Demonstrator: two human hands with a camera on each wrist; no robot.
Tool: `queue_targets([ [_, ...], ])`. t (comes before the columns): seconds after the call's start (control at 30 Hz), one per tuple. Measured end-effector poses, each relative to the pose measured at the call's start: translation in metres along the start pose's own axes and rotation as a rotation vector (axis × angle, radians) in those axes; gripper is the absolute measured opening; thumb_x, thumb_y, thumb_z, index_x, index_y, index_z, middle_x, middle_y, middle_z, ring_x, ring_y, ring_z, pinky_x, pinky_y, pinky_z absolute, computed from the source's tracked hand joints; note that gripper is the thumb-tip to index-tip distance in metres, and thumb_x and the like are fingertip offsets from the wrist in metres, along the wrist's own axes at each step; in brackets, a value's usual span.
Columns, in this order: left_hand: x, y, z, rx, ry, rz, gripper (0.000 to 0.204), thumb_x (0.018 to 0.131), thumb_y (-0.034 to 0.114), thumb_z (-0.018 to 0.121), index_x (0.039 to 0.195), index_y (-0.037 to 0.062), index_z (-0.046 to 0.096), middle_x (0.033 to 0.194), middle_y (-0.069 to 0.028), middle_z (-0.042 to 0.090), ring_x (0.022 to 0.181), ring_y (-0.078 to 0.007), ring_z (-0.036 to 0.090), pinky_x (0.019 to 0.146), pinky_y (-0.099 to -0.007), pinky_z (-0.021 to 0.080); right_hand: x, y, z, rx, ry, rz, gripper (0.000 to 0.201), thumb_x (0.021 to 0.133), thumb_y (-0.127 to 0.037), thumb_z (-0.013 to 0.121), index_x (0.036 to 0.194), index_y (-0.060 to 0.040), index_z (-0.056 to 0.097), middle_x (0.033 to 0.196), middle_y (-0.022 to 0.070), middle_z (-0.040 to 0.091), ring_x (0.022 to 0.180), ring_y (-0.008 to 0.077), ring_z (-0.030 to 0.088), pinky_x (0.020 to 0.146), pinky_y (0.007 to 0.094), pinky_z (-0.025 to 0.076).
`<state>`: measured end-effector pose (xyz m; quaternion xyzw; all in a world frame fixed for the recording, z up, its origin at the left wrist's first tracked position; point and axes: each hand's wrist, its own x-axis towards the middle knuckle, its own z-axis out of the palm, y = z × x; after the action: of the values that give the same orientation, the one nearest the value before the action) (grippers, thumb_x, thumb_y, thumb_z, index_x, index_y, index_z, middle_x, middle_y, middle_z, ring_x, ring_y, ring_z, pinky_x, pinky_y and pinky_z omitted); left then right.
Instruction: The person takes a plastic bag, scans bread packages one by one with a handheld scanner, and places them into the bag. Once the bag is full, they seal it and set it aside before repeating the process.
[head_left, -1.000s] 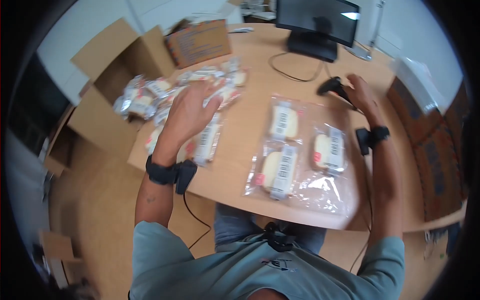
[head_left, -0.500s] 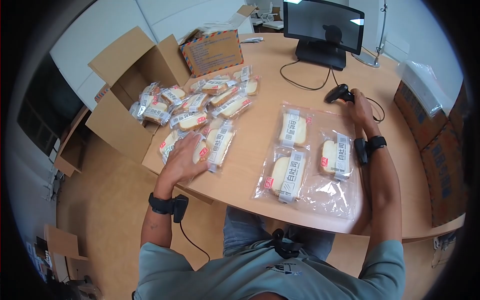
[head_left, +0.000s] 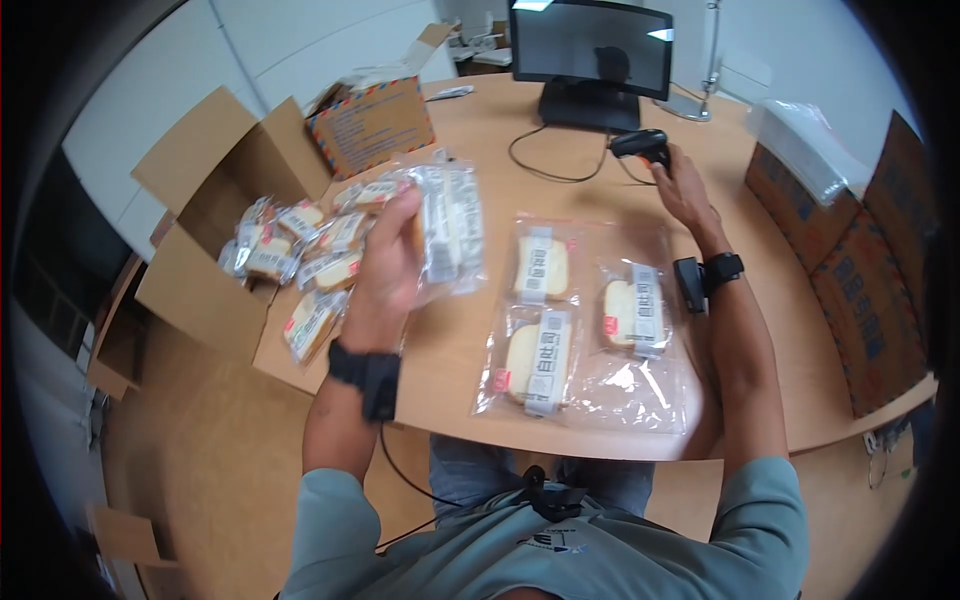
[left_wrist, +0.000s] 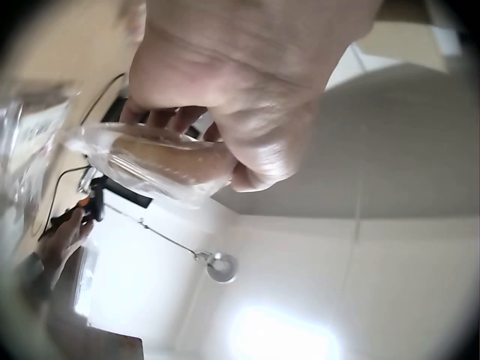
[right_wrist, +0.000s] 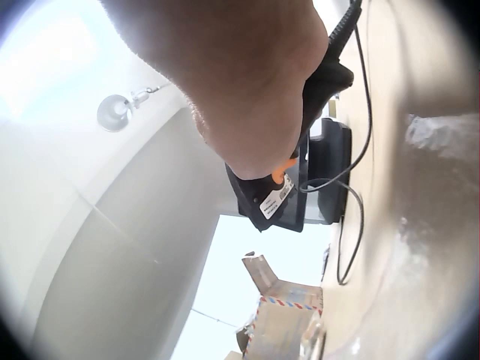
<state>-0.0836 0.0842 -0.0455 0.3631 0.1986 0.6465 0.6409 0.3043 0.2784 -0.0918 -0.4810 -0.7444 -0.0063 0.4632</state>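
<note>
In the head view my left hand [head_left: 385, 255] holds up a plastic-wrapped bread pack [head_left: 447, 225] above the table, its barcoded side facing up. The left wrist view shows thumb and fingers pinching the edge of that pack [left_wrist: 169, 159]. My right hand [head_left: 690, 200] grips a black handheld scanner [head_left: 640, 145] with an orange trigger, raised at the right near the monitor. Wrapped bread packs [head_left: 541, 268] [head_left: 538, 360] [head_left: 633, 312] lie on a large clear plastic bag [head_left: 640, 395] in front. More packs [head_left: 335, 233] are heaped at the left.
An open cardboard box [head_left: 200, 290] lies beside the heap, with a striped-edge box [head_left: 373, 125] behind. The monitor [head_left: 590, 60] stands at the back with a cable [head_left: 550, 178]. Boxes [head_left: 865, 310] topped with clear plastic bags [head_left: 810, 150] are at the right.
My left hand has come down onto the packs at the left, taken hold of one and lifted it. The right hand has raised the scanner, which now points left.
</note>
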Motion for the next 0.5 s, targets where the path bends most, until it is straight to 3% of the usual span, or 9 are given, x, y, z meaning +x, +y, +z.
queue_targets([
  [0.13, 0.084, -0.055, 0.004, -0.183, -0.238, -0.220, 0.042, 0.095, 0.028, 0.049, 0.126, 0.0019, 0.058, 0.118, -0.0182, 0.066, 0.109, -0.0372, 0.065, 0.097, -0.0516, 0.052, -0.002, -0.038, -0.030, 0.167, -0.120, 0.077, 0.047, 0.084, -0.034, 0.068, 0.113, 0.0023, 0.062, 0.099, 0.0224, 0.071, 0.094, 0.0394, 0.067, 0.085, 0.0430, 0.051],
  [0.17, 0.097, -0.066, 0.002, -0.240, -0.266, -0.257, 0.048, 0.095, 0.032, 0.046, 0.131, -0.0002, 0.054, 0.122, -0.0220, 0.064, 0.113, -0.0422, 0.062, 0.096, -0.0585, 0.049, -0.003, -0.046, -0.036, 0.094, -0.122, 0.098, 0.051, 0.082, -0.037, 0.070, 0.114, 0.0016, 0.062, 0.101, 0.0227, 0.070, 0.096, 0.0395, 0.066, 0.086, 0.0435, 0.051],
  [0.2, 0.109, -0.076, -0.002, -0.297, -0.288, -0.292, 0.055, 0.096, 0.035, 0.043, 0.135, -0.0022, 0.051, 0.125, -0.0257, 0.062, 0.117, -0.0472, 0.059, 0.096, -0.0654, 0.047, -0.004, -0.053, -0.041, 0.025, -0.130, 0.120, 0.055, 0.079, -0.040, 0.072, 0.114, 0.0009, 0.062, 0.103, 0.0230, 0.069, 0.098, 0.0396, 0.066, 0.087, 0.0440, 0.050],
  [0.23, 0.114, -0.085, -0.001, -0.328, -0.192, -0.305, 0.053, 0.095, 0.036, 0.044, 0.131, -0.0020, 0.053, 0.123, -0.0253, 0.062, 0.113, -0.0464, 0.061, 0.093, -0.0700, 0.045, -0.004, -0.051, -0.039, 0.009, -0.119, 0.124, 0.055, 0.079, -0.040, 0.072, 0.114, 0.0009, 0.062, 0.103, 0.0230, 0.069, 0.098, 0.0396, 0.066, 0.087, 0.0440, 0.050],
  [0.33, 0.123, -0.102, -0.002, -0.361, -0.318, -0.349, 0.050, 0.095, 0.036, 0.045, 0.126, -0.0014, 0.056, 0.118, -0.0244, 0.064, 0.108, -0.0455, 0.062, 0.091, -0.0699, 0.046, -0.005, -0.048, -0.032, -0.081, -0.134, 0.131, 0.059, 0.076, -0.042, 0.074, 0.117, -0.0015, 0.060, 0.106, 0.0232, 0.066, 0.100, 0.0400, 0.063, 0.087, 0.0455, 0.050],
  [0.4, 0.122, -0.105, 0.003, -0.313, -0.271, -0.382, 0.046, 0.094, 0.034, 0.045, 0.121, -0.0014, 0.057, 0.115, -0.0232, 0.065, 0.102, -0.0438, 0.064, 0.089, -0.0662, 0.048, -0.009, -0.062, -0.030, -0.123, -0.183, 0.111, 0.059, 0.075, -0.041, 0.074, 0.118, -0.0045, 0.059, 0.105, 0.0229, 0.062, 0.101, 0.0403, 0.062, 0.087, 0.0470, 0.049],
  [0.47, 0.129, -0.110, 0.000, -0.258, -0.272, -0.383, 0.034, 0.096, 0.031, 0.044, 0.112, 0.0055, 0.062, 0.106, -0.0137, 0.068, 0.099, -0.0313, 0.066, 0.092, -0.0526, 0.050, -0.012, -0.073, -0.026, -0.120, -0.161, 0.054, 0.057, 0.074, -0.040, 0.075, 0.117, -0.0059, 0.059, 0.102, 0.0213, 0.063, 0.097, 0.0393, 0.063, 0.085, 0.0464, 0.050],
  [0.5, 0.132, -0.112, -0.001, -0.263, -0.266, -0.389, 0.034, 0.096, 0.031, 0.044, 0.112, 0.0055, 0.062, 0.106, -0.0137, 0.068, 0.099, -0.0313, 0.066, 0.092, -0.0526, 0.050, -0.013, -0.078, -0.026, -0.078, -0.173, 0.025, 0.056, 0.075, -0.040, 0.076, 0.116, -0.0059, 0.059, 0.102, 0.0210, 0.063, 0.097, 0.0391, 0.063, 0.085, 0.0461, 0.050],
])
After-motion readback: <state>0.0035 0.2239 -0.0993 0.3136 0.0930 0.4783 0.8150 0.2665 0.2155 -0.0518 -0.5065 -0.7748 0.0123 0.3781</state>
